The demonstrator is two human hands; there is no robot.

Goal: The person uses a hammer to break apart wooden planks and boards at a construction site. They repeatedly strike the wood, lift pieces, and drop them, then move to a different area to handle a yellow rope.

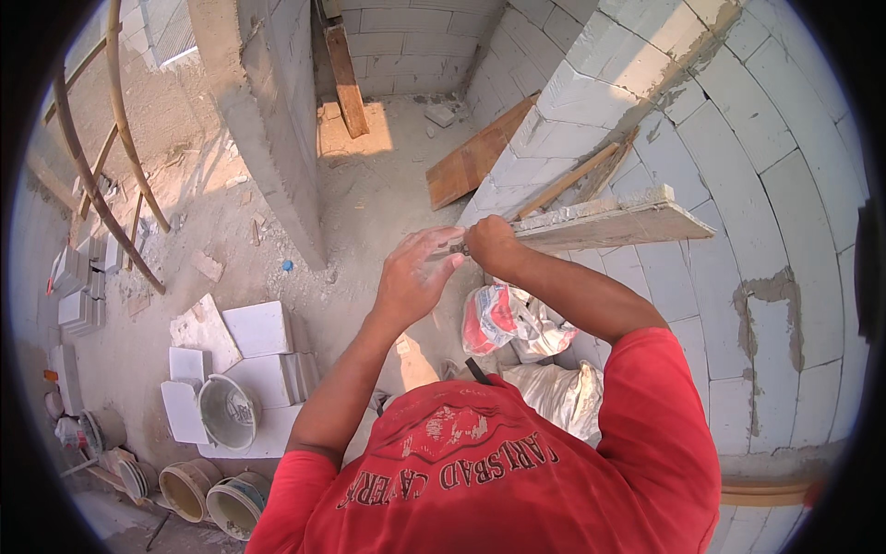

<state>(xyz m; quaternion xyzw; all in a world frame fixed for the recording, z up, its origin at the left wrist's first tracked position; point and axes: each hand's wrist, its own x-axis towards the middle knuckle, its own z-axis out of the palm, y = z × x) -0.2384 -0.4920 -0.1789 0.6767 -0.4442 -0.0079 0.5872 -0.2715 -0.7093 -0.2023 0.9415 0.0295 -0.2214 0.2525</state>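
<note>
My left hand (413, 277) is raised in the middle, its skin dusted white. Its fingers are stretched out, with the thumb apart from them. Right beside it, my right hand (491, 242) is closed in a fist round something mostly hidden. A small dark grey, metal-looking piece (459, 249) pokes out of that fist into the gap between my left thumb and fingers. Its kind cannot be made out. Just right of the fist, a long board (618, 227) with a mortar-crusted edge juts out along the block wall (729, 231).
White blocks (258, 330) and a grey bucket (229, 413) stand at the left, with more buckets (187, 489) nearer. Sacks (517, 319) lie below my right arm. A brown board (475, 157) leans by the wall end, across from a concrete column (263, 120). Bent poles (101, 166) stand far left.
</note>
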